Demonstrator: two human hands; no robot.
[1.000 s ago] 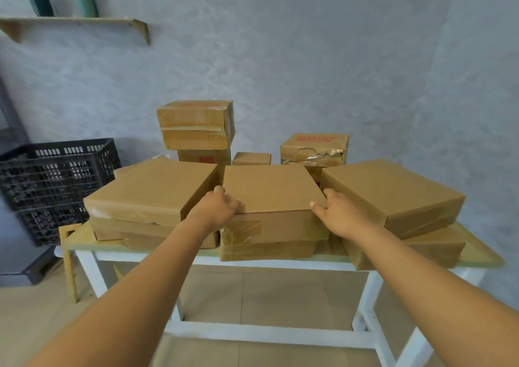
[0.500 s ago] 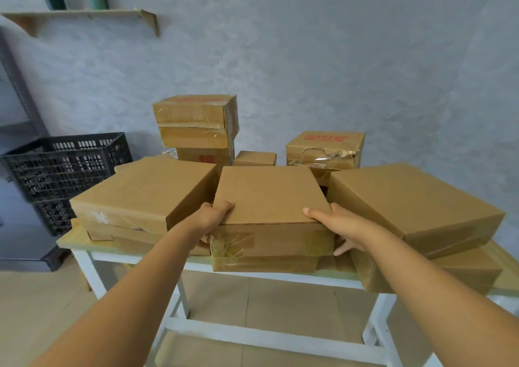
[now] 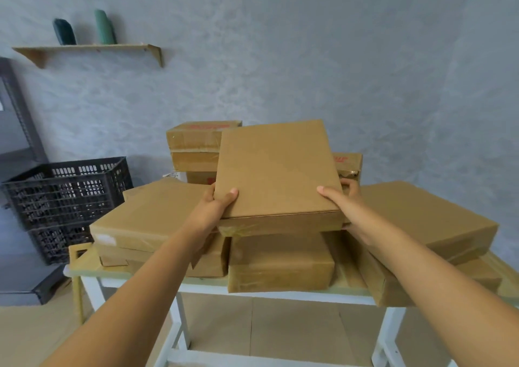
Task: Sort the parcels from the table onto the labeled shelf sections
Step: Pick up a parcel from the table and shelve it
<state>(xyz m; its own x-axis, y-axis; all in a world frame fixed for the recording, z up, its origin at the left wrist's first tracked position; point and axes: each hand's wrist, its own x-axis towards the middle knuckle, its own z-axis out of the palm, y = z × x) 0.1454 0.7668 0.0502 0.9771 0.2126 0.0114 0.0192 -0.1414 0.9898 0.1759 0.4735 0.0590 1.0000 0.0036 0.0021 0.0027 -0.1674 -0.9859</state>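
A flat brown cardboard parcel (image 3: 276, 170) is lifted above the middle stack, its far edge tilted up. My left hand (image 3: 213, 212) grips its near left corner, thumb on top. My right hand (image 3: 344, 206) holds its near right corner, fingers wrapped behind the edge. Below it a thicker taped parcel (image 3: 280, 262) stays on the table (image 3: 196, 282). More brown parcels lie to the left (image 3: 151, 215) and right (image 3: 427, 220), and taped boxes (image 3: 193, 144) are stacked at the back.
Black plastic crates (image 3: 67, 195) stand stacked on the floor left of the table. A dark metal shelving unit (image 3: 16, 130) shows at the left edge. A small wall shelf (image 3: 87, 49) carries two dark green objects. The table has white legs over a tiled floor.
Both hands have raised the middle top parcel off its stack and tipped its far edge upward. The view has tilted upward.
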